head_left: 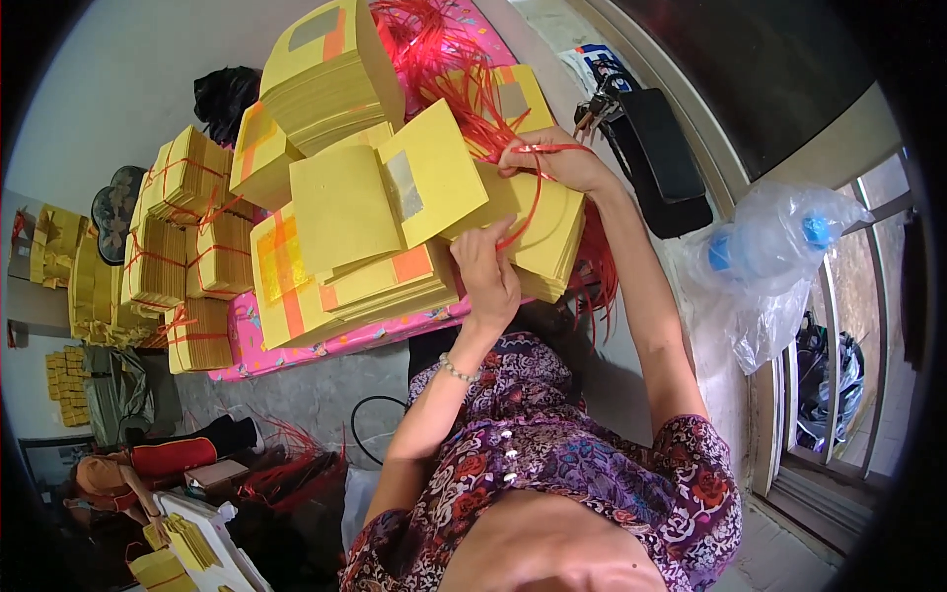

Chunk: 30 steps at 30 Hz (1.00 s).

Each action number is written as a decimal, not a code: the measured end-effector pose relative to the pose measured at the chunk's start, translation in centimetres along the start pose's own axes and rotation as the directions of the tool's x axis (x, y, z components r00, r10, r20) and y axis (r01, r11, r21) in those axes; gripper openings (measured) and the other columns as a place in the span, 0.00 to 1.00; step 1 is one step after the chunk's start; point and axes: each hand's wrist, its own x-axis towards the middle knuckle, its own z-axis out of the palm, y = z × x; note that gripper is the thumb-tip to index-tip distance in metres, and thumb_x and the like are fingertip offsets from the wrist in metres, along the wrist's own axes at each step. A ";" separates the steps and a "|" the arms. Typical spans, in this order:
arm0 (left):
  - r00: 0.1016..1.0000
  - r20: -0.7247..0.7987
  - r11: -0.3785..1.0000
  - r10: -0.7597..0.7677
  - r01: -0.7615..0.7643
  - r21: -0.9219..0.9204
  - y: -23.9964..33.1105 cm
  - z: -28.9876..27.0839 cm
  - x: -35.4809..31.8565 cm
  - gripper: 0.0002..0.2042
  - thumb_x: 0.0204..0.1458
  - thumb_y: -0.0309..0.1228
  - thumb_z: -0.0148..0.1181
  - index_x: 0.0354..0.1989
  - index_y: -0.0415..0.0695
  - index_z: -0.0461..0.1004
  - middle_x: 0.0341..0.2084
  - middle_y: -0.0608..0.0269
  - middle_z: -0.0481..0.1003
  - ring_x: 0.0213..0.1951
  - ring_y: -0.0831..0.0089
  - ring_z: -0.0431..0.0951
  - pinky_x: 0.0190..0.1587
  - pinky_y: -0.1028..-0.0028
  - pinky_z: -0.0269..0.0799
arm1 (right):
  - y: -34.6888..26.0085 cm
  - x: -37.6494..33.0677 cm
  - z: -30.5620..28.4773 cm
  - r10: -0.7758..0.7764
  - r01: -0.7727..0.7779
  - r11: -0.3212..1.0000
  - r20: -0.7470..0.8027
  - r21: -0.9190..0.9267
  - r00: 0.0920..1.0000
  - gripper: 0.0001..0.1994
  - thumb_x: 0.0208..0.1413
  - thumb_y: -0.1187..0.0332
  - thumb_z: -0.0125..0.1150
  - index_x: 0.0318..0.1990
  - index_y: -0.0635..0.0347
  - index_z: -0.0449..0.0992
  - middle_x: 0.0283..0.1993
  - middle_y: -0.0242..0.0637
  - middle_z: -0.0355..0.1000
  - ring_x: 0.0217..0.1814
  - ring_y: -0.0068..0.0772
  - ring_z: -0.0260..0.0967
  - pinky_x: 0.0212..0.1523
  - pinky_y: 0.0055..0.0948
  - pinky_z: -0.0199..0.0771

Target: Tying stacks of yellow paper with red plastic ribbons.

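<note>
A red plastic strip (538, 202) runs in a curve between my two hands over a stack of yellow paper sheets (552, 237). My right hand (562, 161) is closed on the strip near the stack's far edge. My left hand (486, 273), fingers bent, pinches the strip's lower part at the stack's near left side. Close by my left hand, a folded yellow sheet with a silver patch (444, 173) stands partly open on other sheets. Below it lies a wide pile of yellow paper (365, 296) with orange bands and gold foil.
A pink patterned cloth (247, 335) lies under the piles. Tall paper stacks (330, 99) and red-tied bundles (158, 261) stand left; loose red strips (434, 44) lie at the back. On the right ledge are a black phone (661, 143), keys and a plastic bag (779, 247). Another person (113, 483) works lower left.
</note>
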 end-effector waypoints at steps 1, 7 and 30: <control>1.000 -0.001 1.000 -0.011 0.011 0.021 0.0 -0.1 0.3 0.20 0.41 0.15 0.48 0.45 0.41 0.72 0.27 0.57 0.65 0.34 0.59 0.66 0.44 0.66 0.57 | -0.3 -0.1 0.2 0.002 0.000 0.999 -0.043 0.050 0.999 0.11 0.58 0.65 0.59 0.35 0.67 0.77 0.34 0.35 0.76 0.40 0.22 0.72 0.45 0.22 0.71; 0.999 0.029 0.993 -0.037 0.034 0.109 -0.7 -0.2 1.5 0.20 0.41 0.16 0.48 0.45 0.41 0.71 0.34 0.54 0.70 0.42 0.56 0.69 0.47 0.62 0.57 | 0.4 0.4 0.3 -0.034 0.031 0.999 -0.080 -0.034 0.996 0.10 0.58 0.66 0.60 0.36 0.66 0.77 0.34 0.33 0.76 0.41 0.22 0.72 0.46 0.22 0.70; 0.931 0.224 0.944 -0.287 0.235 0.232 -2.1 1.8 6.4 0.11 0.59 0.33 0.48 0.39 0.37 0.71 0.25 0.43 0.74 0.31 0.45 0.76 0.32 0.54 0.68 | -6.1 -1.4 3.3 -0.261 0.150 0.877 -0.192 -0.456 0.946 0.08 0.49 0.69 0.61 0.33 0.64 0.75 0.31 0.36 0.74 0.33 0.25 0.71 0.36 0.25 0.69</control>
